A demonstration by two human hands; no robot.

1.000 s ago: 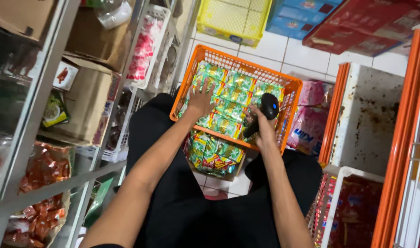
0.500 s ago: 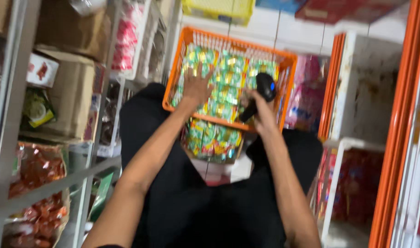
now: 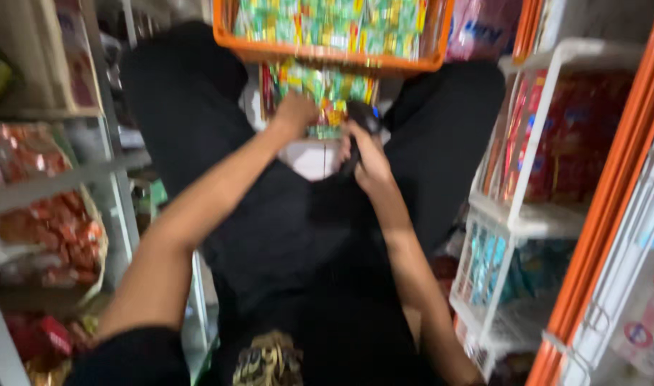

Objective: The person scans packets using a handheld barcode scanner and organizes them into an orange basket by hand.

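the left hand (image 3: 295,114) grasps a green snack packet (image 3: 327,96) below the orange basket (image 3: 327,51), while the right hand (image 3: 370,154) clenches a dark scanner (image 3: 362,118).

A small shop: shelves (image 3: 48,179) crowded with packaged snacks (image 3: 52,218), an orange basket (image 3: 334,51).

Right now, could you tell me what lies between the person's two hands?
In the head view, a green and yellow packet sits between the left hand and right hand.

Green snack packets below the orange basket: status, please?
Left hand on green snack packets. Right hand grips black device. Orange plastic basket above.
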